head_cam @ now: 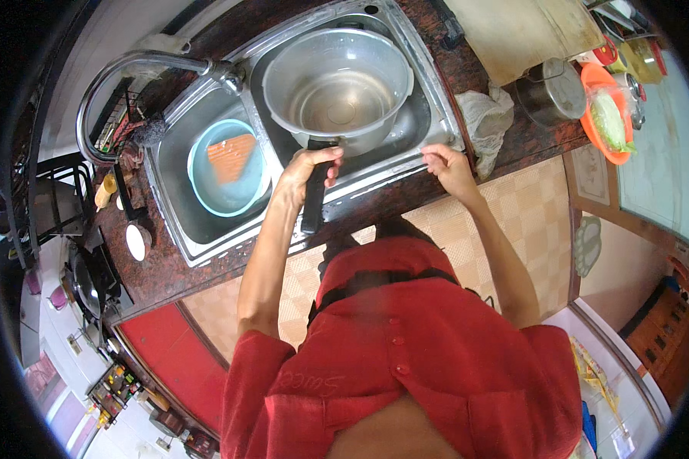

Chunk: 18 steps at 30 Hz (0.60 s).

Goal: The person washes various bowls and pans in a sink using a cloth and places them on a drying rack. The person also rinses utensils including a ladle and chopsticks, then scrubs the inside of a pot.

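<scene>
A metal pot [344, 86] with a long black handle [314, 198] rests in the larger basin of a stainless steel sink [436, 115]. My left hand [313, 169] grips that handle near the pot's wall. Over the sink's front right corner is my right hand [445, 166], fingers curled, apart from the pot; nothing shows in it. In the smaller basin sits a light blue bowl [192, 166] of cloudy water with an orange cloth or pad [229, 158] partly under the surface.
A curved chrome faucet [143, 57] arches over the left basin. Right of the sink lie a pale crumpled cloth [488, 120], a metal container [557, 92] and an orange basket [590, 129] holding a wrapped leafy vegetable. A small white-topped cup [138, 241] stands at the left.
</scene>
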### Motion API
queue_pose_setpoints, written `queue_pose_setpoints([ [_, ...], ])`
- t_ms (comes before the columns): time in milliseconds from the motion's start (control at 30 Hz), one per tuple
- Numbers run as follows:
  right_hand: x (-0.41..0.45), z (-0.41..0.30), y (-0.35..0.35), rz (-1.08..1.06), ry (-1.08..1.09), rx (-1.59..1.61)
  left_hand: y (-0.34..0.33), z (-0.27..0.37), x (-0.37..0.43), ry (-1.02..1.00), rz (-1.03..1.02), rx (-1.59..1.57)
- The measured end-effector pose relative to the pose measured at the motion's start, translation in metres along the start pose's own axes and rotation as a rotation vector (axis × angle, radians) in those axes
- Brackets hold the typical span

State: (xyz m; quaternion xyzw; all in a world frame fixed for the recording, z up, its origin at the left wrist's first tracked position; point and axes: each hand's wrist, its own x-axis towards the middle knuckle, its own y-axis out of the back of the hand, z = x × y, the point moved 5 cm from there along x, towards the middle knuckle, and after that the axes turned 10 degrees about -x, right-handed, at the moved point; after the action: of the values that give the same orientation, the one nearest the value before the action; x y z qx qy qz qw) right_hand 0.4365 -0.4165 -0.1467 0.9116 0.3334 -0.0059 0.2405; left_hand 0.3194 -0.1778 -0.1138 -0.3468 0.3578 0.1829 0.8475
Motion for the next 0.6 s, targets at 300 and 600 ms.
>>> queue_pose_setpoints([
  [300, 0.053, -0.004, -0.029, -0.186, -0.045, -0.146, 0.026, 0.008, -0.157, -0.113, 0.050, -0.043],
  [600, 0.080, -0.005, -0.084, -0.320, -0.015, -0.304, 0.067, -0.024, -0.238, -0.154, 0.419, -0.147],
])
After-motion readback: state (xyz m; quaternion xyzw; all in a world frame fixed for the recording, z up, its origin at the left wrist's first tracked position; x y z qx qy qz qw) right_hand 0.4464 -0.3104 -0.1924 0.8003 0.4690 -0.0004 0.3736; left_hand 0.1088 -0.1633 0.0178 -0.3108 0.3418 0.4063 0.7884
